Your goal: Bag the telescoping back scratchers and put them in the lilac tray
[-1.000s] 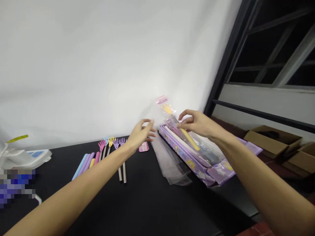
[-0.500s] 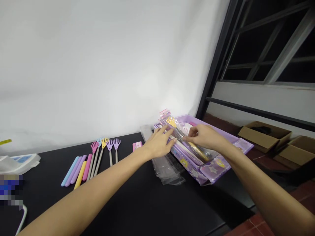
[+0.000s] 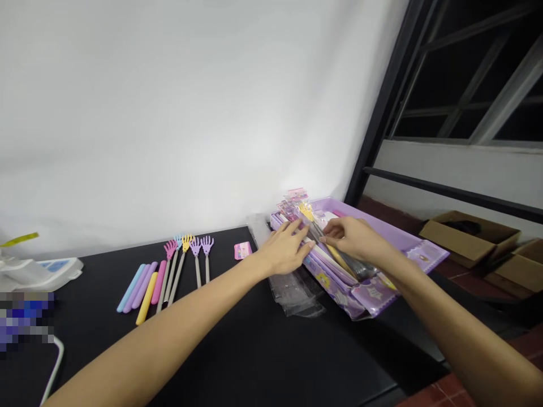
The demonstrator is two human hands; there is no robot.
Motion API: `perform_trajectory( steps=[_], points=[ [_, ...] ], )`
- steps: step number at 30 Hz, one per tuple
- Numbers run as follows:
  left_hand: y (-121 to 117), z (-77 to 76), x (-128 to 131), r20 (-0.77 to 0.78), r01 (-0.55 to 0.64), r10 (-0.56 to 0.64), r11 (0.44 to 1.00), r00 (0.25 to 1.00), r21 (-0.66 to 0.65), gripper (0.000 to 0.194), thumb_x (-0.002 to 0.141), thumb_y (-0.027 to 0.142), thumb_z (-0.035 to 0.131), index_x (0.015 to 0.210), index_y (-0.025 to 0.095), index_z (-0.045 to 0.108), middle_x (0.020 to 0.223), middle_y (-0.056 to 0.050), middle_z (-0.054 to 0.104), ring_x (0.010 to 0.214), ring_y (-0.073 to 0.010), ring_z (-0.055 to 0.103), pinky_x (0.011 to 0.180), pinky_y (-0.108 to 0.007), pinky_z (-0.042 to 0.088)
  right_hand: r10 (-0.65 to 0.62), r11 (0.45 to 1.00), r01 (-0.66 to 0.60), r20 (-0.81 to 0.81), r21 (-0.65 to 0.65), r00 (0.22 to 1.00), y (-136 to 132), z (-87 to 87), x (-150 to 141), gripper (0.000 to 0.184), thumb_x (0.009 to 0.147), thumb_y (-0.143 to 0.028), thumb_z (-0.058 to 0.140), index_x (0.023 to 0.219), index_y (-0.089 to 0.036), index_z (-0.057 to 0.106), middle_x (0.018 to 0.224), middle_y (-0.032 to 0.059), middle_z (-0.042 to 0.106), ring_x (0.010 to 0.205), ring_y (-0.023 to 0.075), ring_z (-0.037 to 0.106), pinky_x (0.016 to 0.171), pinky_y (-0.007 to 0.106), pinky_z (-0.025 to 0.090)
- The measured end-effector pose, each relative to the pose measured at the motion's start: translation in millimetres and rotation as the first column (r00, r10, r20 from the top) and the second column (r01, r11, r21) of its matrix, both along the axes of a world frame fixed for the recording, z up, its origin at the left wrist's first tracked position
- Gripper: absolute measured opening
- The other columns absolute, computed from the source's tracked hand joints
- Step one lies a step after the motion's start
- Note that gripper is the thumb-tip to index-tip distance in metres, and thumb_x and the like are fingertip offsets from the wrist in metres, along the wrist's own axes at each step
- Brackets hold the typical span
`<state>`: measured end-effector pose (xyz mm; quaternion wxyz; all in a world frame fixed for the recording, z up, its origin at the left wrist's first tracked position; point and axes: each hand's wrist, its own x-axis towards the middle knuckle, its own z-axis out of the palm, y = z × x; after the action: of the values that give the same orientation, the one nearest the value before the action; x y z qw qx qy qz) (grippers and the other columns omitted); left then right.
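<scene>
- We saw the yellow scratcher (image 3: 306,211) lying lengthwise in the purple box (image 3: 384,226), among other wrapped pieces, its head toward the wall.
- We had the right hand (image 3: 350,236) at its shaft, thumb and fingers curled nearly together; we could not tell whether they pinched it or only touched.
- We had the left hand (image 3: 285,251) spread over the box's near edge, gripping nothing; whether it pressed down was unclear.
- We judged the scratcher light, with a stiff shaft, and its clear film slick and crinkly.
- We thought mid-shaft, through the film, the surest hold; the thin prongs looked likelier to bend.
- We had loose sleeves (image 3: 292,288) just beside the box, limp and probably slippery.
</scene>
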<state>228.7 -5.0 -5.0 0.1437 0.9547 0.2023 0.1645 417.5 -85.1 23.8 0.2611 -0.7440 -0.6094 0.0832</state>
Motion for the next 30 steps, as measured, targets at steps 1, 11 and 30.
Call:
perform_trajectory(
  steps=[1, 11, 30],
  points=[
    [0.3, -0.1, -2.2, 0.004, -0.002, 0.002, 1.0, 1.0, 0.012, 0.062, 0.101, 0.047, 0.029, 0.151, 0.009, 0.035, 0.16, -0.02, 0.027, 0.149, -0.0326, 0.022, 0.119, -0.051, 0.023, -0.005, 1.0, 0.004, -0.008, -0.008, 1.0, -1.2, 1.8, -0.1, 0.009, 0.073, -0.028, 0.071, 0.074, -0.021, 0.066, 0.074, 0.0076, 0.075, 0.075, 0.0256, 0.071, 0.073, 0.036, 0.053],
    [21.4, 28.1, -43.5, 0.045, -0.052, 0.045, 0.985, 0.998, 0.166, 0.038, 0.099, 0.028, 0.04, 0.129, 0.014, 0.06, 0.137, -0.013, 0.058, 0.129, -0.0224, 0.052, 0.112, -0.034, 0.038, 0.012, 0.972, -0.023, 0.047, 0.232, 0.999, 13.9, 54.7, -54.1, 0.02, 0.08, -0.038, 0.067, 0.085, -0.019, 0.073, 0.08, 0.0046, 0.076, 0.078, 0.0195, 0.071, 0.07, 0.027, 0.05],
    [33.4, 57.8, -262.3, -0.735, -0.726, 0.515, 0.686, 0.44, 0.046, 0.052, 0.07, 0.009, 0.059, 0.121, 0.018, 0.054, 0.125, -0.02, 0.059, 0.071, -0.0258, 0.071, 0.059, -0.037, 0.058, 0.451, 0.823, -0.436, -0.048, -0.365, 0.891, 90.6, 10.3, -219.7, 0.008, 0.073, -0.019, 0.066, 0.076, -0.019, 0.059, 0.057, 0.0011, 0.069, 0.049, 0.0146, 0.064, 0.044, 0.021, 0.042]
  ],
)
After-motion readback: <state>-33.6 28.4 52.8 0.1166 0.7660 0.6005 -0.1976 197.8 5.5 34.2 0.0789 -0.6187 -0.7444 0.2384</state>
